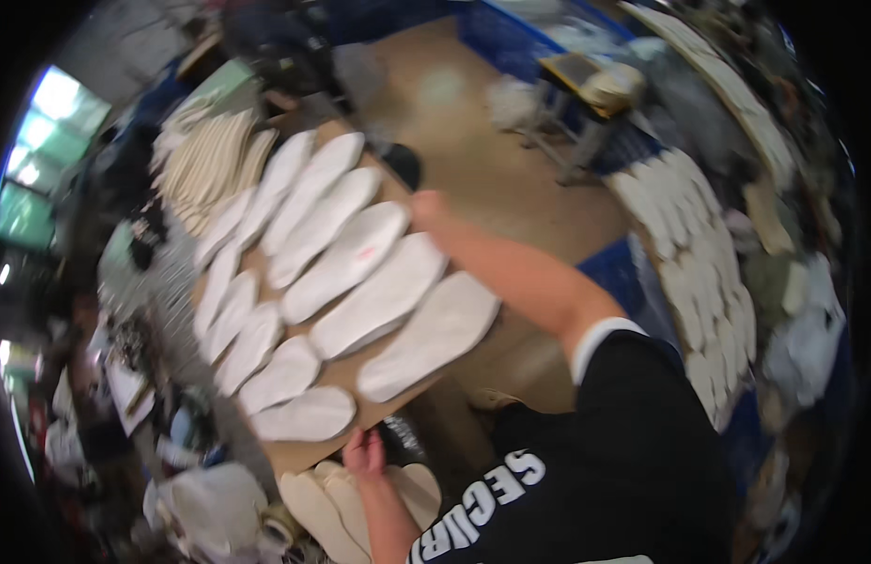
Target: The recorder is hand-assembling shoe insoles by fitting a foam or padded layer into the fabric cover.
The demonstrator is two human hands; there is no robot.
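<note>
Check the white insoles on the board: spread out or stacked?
Spread out: the white insoles lie flat in rows on the brown board, edges overlapping slightly.

Shoe-making workshop, by every sign. Brown board (342,376) loaded with rows of white insoles (379,296); more insoles stacked left of the board (210,160), another laden rack to its right (699,273), blue crates (511,42) and concrete floor (473,141) beyond it.

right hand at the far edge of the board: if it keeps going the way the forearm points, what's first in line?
Probably the row of white insoles on the brown board. The right hand points up-left and already sits at the board's edge beside them. Depth is unclear, so it might pass above them.
</note>
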